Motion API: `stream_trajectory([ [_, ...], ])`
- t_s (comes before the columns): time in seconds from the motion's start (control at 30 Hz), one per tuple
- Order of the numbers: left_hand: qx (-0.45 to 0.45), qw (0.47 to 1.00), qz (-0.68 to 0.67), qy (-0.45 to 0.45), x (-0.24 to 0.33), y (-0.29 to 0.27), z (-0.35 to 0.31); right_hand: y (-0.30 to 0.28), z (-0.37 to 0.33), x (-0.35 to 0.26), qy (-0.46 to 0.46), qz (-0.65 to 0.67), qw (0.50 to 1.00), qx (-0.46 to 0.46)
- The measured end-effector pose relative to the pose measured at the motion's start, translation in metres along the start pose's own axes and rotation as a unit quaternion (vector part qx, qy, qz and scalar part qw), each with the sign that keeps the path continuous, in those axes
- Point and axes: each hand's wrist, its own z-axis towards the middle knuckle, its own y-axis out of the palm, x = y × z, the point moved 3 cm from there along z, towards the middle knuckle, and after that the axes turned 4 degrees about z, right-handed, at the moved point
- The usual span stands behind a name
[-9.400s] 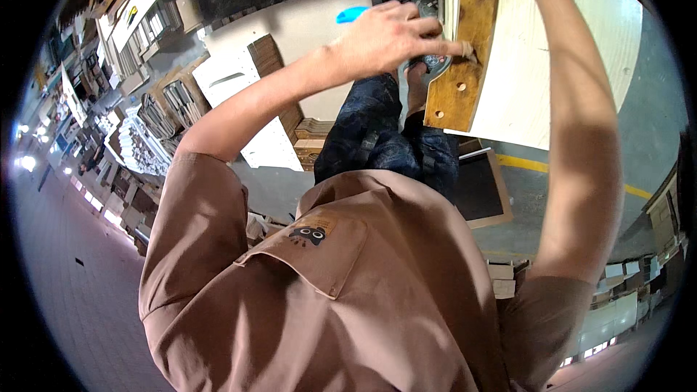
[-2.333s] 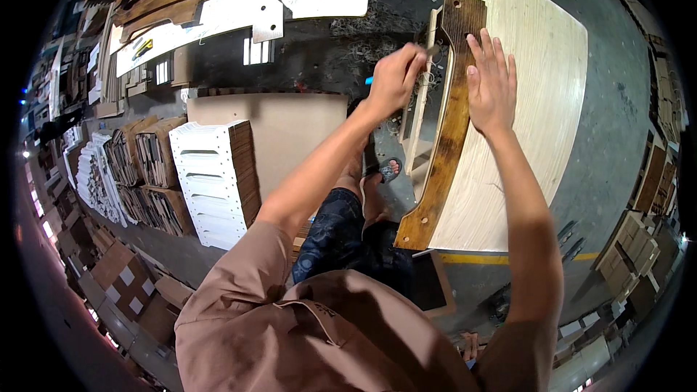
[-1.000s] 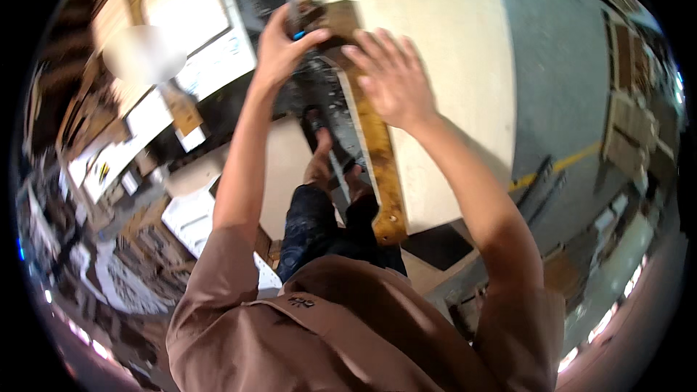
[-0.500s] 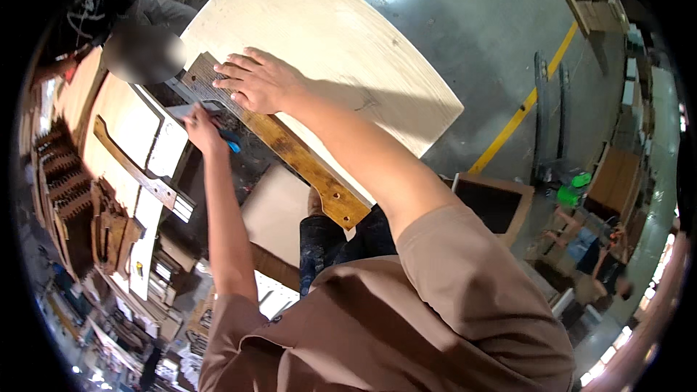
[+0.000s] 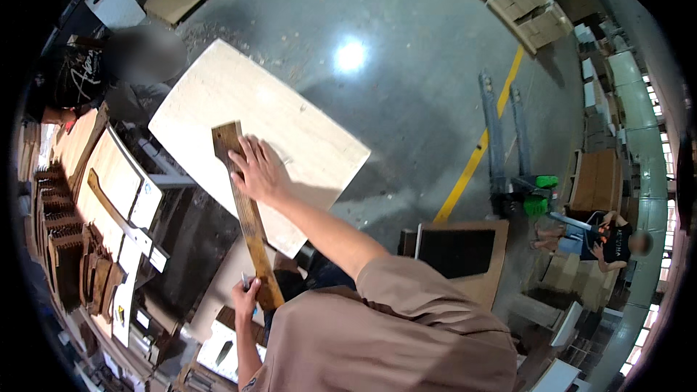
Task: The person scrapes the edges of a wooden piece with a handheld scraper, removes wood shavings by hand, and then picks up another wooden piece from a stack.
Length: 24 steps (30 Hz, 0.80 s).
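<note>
A pale wooden panel [image 5: 210, 94] with a curved end lies before me. Across its near left part runs a long, brown-stained wooden piece [image 5: 250, 226] with a hole near its far end. My right hand [image 5: 259, 173] is open, its fingers spread over the edge of the brown piece and onto the panel. Lower down, my left hand [image 5: 247, 299] is closed beside the near end of the brown piece. A thin, pointed tool [image 5: 245, 282] pokes out of it, too small to name. The brown piece's near end reaches my body.
At left, a bench [image 5: 109, 163] holds another shaped wooden piece [image 5: 116, 210] and stacked brown parts [image 5: 65, 225]. A person [image 5: 80, 80] stands beyond it. At right are pallet-jack forks [image 5: 494, 134], a framed dark panel [image 5: 457, 252], a yellow floor line [image 5: 465, 178] and another person [image 5: 610, 239].
My left hand has come back toward my body, along the brown piece to its near end. My right hand stays on the brown piece and panel. The whole view has shifted.
</note>
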Motion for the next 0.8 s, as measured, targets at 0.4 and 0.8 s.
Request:
stream_trajectory([
  [0.4, 0.129, 0.955, 0.164, 0.212, 0.087, 0.017, -0.045, -0.015, -0.136, -0.009, 0.279, 0.470, 0.830, 0.109],
  [0.8, 0.156, 0.903, 0.248, 0.314, 0.178, 0.033, -0.062, -0.108, -0.146, -0.027, 0.327, 0.728, 0.593, 0.110],
])
